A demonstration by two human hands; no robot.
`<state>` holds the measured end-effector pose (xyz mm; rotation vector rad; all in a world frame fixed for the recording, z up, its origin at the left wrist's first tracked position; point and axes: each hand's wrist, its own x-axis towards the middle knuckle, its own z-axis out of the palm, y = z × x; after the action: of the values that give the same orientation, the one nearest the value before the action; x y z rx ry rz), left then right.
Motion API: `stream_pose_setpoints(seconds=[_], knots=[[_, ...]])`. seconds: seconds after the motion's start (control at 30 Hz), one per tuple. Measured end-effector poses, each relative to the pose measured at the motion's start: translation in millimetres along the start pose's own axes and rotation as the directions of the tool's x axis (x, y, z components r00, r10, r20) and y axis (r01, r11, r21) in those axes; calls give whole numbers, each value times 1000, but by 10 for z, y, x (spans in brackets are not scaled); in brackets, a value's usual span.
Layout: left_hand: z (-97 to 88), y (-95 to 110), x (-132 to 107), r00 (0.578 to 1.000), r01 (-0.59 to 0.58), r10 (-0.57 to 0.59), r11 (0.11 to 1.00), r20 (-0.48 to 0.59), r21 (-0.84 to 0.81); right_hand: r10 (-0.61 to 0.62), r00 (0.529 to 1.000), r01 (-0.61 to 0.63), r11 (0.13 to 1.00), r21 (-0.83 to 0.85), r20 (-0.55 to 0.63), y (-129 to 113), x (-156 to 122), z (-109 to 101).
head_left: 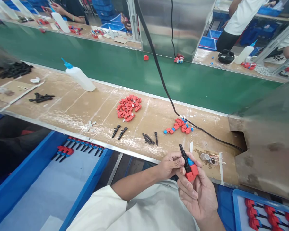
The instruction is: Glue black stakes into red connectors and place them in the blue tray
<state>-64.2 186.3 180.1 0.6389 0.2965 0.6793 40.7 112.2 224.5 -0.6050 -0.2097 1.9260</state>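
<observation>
Both hands meet at the near edge of the bench around a small assembly (189, 166). It has a black stem pointing up, a blue piece in the middle and a red cap at the bottom. My right hand (198, 194) cups the red cap between thumb and fingers. My left hand (170, 165) pinches the black stem from the left. On the bench beyond lie loose black stems (119, 131), a pile of red caps (128, 107) and a small heap of red and blue pieces (179, 125).
A white squeeze bottle (79, 78) lies on the bench at the left. A black cable (163, 86) crosses the green conveyor belt (110, 65). Blue trays at the lower left (26, 179) and lower right (236, 205) hold finished parts. Other people work across the belt.
</observation>
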Motion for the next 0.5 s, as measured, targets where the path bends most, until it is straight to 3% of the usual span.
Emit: stream_pose_setpoints(seconds=[0.17,0.3,0.4,0.5], knots=[[50,-41,9,995,34,-46,991,-94,-126,-107,992,108,994,-1,-64,89,0,-13],[84,-122,-34,992,44,-64,984,-110,-170,-169,978,173,984,28,-126,170,-19,-22],[147,-256,-165,993,87,-92,993,-69,-77,-217,962,218,976,-8,-166,291,-183,-60],[151,-404,-150,992,88,-95,992,77,94,-266,931,213,952,-220,-249,289,-470,-240]])
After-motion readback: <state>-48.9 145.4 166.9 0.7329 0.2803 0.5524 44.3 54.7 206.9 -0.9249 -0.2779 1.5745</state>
